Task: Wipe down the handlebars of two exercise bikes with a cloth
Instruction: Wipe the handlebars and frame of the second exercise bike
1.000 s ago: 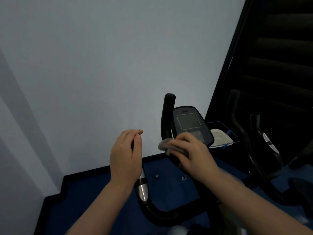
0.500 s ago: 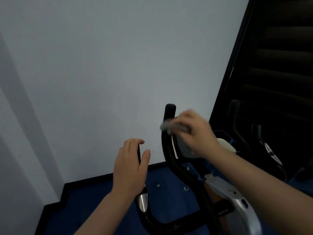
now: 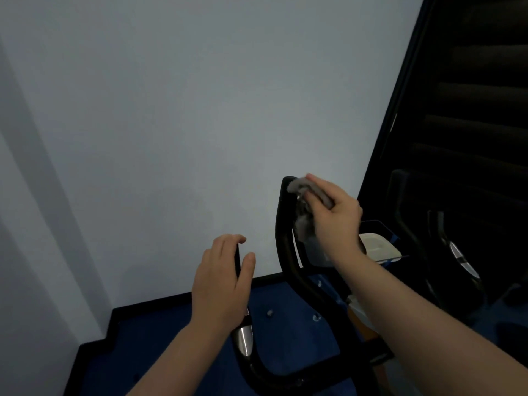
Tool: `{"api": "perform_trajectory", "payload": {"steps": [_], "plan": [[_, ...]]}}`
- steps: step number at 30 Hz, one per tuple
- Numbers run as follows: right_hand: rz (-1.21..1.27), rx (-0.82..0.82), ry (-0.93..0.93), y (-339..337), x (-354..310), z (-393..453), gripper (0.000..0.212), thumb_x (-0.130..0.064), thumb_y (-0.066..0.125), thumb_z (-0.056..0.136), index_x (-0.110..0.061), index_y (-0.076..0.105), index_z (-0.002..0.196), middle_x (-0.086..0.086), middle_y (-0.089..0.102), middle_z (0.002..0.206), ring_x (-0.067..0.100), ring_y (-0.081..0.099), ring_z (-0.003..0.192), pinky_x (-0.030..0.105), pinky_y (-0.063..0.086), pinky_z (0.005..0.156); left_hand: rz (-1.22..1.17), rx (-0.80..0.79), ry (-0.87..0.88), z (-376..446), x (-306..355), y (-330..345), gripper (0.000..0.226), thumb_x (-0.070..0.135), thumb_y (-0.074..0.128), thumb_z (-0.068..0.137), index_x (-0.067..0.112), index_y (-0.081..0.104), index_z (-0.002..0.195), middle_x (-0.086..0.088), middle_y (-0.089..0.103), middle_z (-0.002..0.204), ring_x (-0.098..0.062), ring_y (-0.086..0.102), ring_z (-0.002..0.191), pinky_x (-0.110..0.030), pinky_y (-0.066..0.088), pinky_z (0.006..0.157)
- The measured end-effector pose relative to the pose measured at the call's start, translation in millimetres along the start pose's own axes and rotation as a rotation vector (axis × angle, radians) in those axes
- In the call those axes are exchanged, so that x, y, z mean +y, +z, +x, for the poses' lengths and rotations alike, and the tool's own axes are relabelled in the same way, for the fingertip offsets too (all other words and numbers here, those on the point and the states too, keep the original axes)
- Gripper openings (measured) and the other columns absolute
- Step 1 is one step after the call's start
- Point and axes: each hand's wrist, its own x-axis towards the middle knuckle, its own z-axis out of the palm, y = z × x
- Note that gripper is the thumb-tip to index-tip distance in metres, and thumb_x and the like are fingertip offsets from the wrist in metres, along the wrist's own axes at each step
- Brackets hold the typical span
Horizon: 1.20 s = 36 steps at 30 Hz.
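A black exercise bike handlebar [image 3: 285, 241] curves up in front of me in a U shape. My right hand [image 3: 334, 215] presses a grey cloth [image 3: 300, 190] against the top end of its right upright grip. My left hand [image 3: 220, 284] rests around the left upright grip, fingers loosely curled, above a silver sensor pad [image 3: 243, 338]. The bike's console is mostly hidden behind my right hand and the cloth. A second bike's dark handlebar [image 3: 440, 232] stands to the right in shadow.
A pale wall fills the view ahead. Blue floor [image 3: 160, 347] with black skirting lies below. A white object [image 3: 377, 247] sits in a blue-edged tray beyond the console. Dark slatted blinds [image 3: 480, 81] cover the right side.
My right hand has carried the cloth up from the console's lower edge to the top of the right grip. The left hand has stayed around the left grip.
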Motion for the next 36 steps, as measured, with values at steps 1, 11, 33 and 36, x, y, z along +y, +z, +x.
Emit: {"api": "perform_trajectory", "payload": {"steps": [1,11,33,36], "plan": [[0.028,0.024,0.042,9.5,-1.5,-4.5,0.030,-0.001,0.067,0.084,-0.014,0.070,0.111,-0.012,0.071,0.101,-0.001,0.066,0.096,0.015,0.051,0.085,-0.003,0.007,-0.006,0.3,-0.4,0.0,0.032,0.042,0.035,0.096,0.027,0.050,0.121,0.017,0.047,0.117,-0.004,0.046,0.098,-0.026,0.041,0.082],[-0.477,-0.306,-0.368,-10.9,-3.3,-9.7,0.025,-0.006,0.068,0.083,-0.017,0.073,0.105,0.006,0.061,0.106,0.020,0.060,0.096,0.023,0.048,0.085,0.029,-0.014,-0.010,1.8,1.7,0.5,0.034,0.042,0.038,0.096,0.024,0.050,0.122,0.013,0.047,0.119,-0.007,0.046,0.100,-0.026,0.038,0.083],[-0.395,-0.580,0.004,-75.9,16.9,-101.8,0.034,-0.021,0.071,0.084,-0.022,0.067,0.118,-0.006,0.057,0.104,0.006,0.055,0.099,0.021,0.045,0.090,-0.266,-0.100,-0.101,-86.3,81.2,14.3,0.034,0.020,0.056,0.091,0.030,0.057,0.123,0.020,0.052,0.127,0.006,0.041,0.122,-0.027,0.034,0.107],[-0.448,-0.406,-0.125,-97.2,19.4,-121.8,0.029,-0.008,0.071,0.083,-0.018,0.071,0.110,-0.002,0.059,0.101,0.009,0.057,0.094,0.014,0.045,0.083,-0.302,-0.177,-0.121,-96.1,92.1,21.4,0.031,0.022,0.055,0.092,0.033,0.057,0.121,0.025,0.055,0.117,0.009,0.043,0.115,-0.015,0.034,0.095]]}}
